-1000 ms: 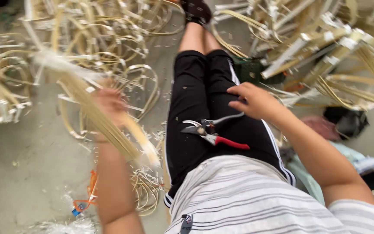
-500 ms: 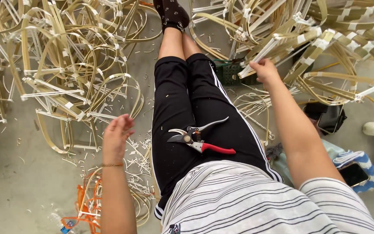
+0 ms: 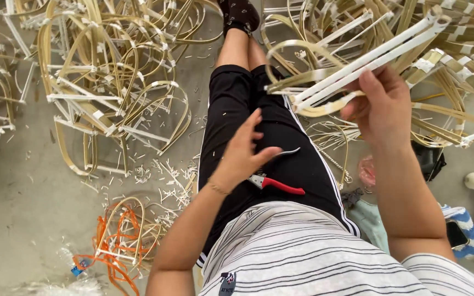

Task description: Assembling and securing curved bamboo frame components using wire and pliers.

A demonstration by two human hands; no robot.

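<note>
I sit on the floor with my legs in black trousers (image 3: 237, 109) stretched out. My right hand (image 3: 382, 107) is shut on a bamboo frame (image 3: 357, 60) of pale strips bound with white tape, held up over my right thigh. My left hand (image 3: 245, 153) hovers over my lap with fingers apart, just above the pruning shears (image 3: 278, 185) with red handles that lie on my thigh. The hand covers the shears' blades.
Heaps of curved bamboo frames (image 3: 111, 82) lie on the concrete floor at left and at upper right (image 3: 456, 49). Cut chips litter the floor (image 3: 160, 181). Orange cord (image 3: 111, 246) lies at lower left. A blue and white cloth (image 3: 462, 230) lies at right.
My right hand has pulled a bamboo frame out of the right heap and lifted it toward me. My left hand has moved from the left side to over the shears.
</note>
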